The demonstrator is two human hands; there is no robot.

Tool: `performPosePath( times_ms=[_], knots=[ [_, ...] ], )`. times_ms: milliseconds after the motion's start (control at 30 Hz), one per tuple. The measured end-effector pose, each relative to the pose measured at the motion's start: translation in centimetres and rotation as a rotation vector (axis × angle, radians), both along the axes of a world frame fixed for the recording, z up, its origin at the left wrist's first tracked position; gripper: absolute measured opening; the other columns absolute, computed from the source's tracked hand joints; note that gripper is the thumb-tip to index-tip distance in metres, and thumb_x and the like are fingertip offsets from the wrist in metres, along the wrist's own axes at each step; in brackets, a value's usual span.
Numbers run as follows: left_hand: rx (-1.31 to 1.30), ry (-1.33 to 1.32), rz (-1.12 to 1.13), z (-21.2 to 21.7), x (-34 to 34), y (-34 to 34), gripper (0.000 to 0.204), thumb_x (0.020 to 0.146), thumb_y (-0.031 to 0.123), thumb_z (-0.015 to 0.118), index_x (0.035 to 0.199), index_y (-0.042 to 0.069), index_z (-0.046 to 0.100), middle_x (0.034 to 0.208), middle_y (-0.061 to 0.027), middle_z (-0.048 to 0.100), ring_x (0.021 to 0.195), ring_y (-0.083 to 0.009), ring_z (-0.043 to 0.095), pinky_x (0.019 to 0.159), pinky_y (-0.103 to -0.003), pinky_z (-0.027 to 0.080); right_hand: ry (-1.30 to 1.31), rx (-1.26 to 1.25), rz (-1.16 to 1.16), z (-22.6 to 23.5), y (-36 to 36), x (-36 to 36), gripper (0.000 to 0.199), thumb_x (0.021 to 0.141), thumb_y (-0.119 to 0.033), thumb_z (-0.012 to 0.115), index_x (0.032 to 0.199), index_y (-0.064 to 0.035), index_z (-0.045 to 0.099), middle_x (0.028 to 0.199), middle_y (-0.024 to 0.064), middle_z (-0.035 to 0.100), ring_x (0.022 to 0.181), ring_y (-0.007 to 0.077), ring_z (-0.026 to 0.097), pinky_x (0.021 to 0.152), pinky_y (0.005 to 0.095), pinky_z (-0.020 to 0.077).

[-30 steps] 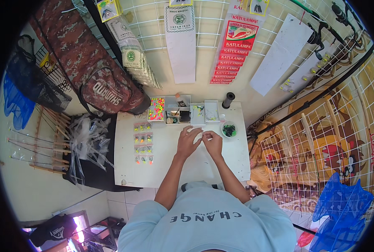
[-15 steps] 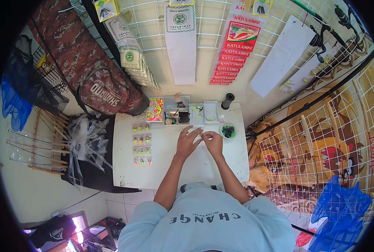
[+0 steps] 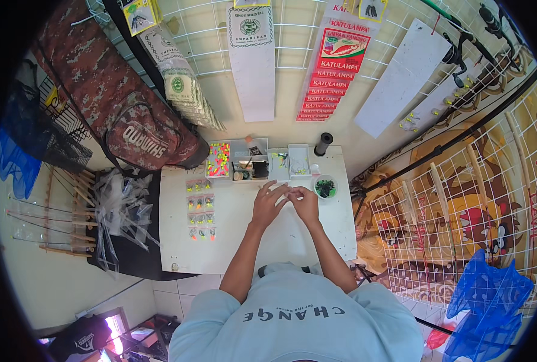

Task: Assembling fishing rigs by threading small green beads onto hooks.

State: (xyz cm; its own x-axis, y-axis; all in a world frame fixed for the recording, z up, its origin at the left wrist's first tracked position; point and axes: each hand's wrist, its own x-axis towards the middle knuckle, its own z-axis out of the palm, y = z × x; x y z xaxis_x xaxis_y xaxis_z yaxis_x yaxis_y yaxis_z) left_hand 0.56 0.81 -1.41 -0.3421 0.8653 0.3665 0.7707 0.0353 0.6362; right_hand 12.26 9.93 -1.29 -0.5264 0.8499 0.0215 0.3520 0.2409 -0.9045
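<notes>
My left hand (image 3: 269, 203) and my right hand (image 3: 305, 204) meet over the middle of a small white table (image 3: 232, 253), fingertips touching each other. Whatever lies between the fingers is too small to make out. Just beyond my right hand stands a small white bowl (image 3: 325, 186) with dark bits in it. A row of small clear packets with coloured lures (image 3: 200, 209) lies to the left of my left hand.
Along the table's far edge stand a tray of bright coloured floats (image 3: 219, 167), clear compartment boxes (image 3: 249, 160) and a black spool (image 3: 323, 143). A camouflage bag (image 3: 129, 120) hangs at left, above clear plastic bags (image 3: 118, 208). Wire grids with hanging packets surround the table.
</notes>
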Motion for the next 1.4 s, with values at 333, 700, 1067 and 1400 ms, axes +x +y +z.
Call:
performPosePath(
  times_ms=[333,700,1067,1400],
  knots=[
    [0.030,-0.010,0.001,-0.1,0.2,0.0,0.047,0.076,0.013,0.072,0.121,0.017,0.059,0.125,-0.0013,0.059,0.129,-0.0276,0.042,0.097,-0.041,0.044,-0.024,0.022,-0.016,-0.1,-0.1,-0.1,0.015,0.082,-0.010,0.065,0.091,0.0013,0.069,0.076,0.0099,0.070,0.069,0.0133,0.066,0.060,0.0270,0.0504],
    [0.033,-0.062,0.112,-1.0,-0.1,0.3,0.049,0.073,0.013,0.075,0.120,0.015,0.060,0.126,-0.0111,0.056,0.124,-0.0293,0.046,0.093,-0.040,0.046,0.054,0.332,0.034,2.0,-0.6,0.1,0.014,0.076,-0.017,0.071,0.087,-0.0084,0.068,0.101,0.0104,0.054,0.098,0.0274,0.054,0.084,0.0362,0.0447],
    [0.011,-0.170,0.035,-0.8,0.2,1.7,0.042,0.079,0.017,0.070,0.120,0.012,0.058,0.127,-0.0144,0.056,0.119,-0.0309,0.052,0.096,-0.041,0.044,0.008,0.384,0.042,0.9,0.5,0.3,0.009,0.080,-0.006,0.065,0.089,-0.0058,0.066,0.109,0.0130,0.054,0.099,0.0304,0.053,0.084,0.0375,0.0450],
    [0.046,0.007,0.006,0.4,-0.3,2.8,0.044,0.076,0.019,0.074,0.117,0.011,0.060,0.129,-0.0046,0.056,0.129,-0.0312,0.039,0.100,-0.043,0.041,-0.038,0.373,0.006,1.8,1.4,0.8,0.010,0.081,-0.011,0.065,0.089,-0.0053,0.068,0.089,0.0117,0.062,0.090,0.0306,0.056,0.081,0.0382,0.0439]
  ],
)
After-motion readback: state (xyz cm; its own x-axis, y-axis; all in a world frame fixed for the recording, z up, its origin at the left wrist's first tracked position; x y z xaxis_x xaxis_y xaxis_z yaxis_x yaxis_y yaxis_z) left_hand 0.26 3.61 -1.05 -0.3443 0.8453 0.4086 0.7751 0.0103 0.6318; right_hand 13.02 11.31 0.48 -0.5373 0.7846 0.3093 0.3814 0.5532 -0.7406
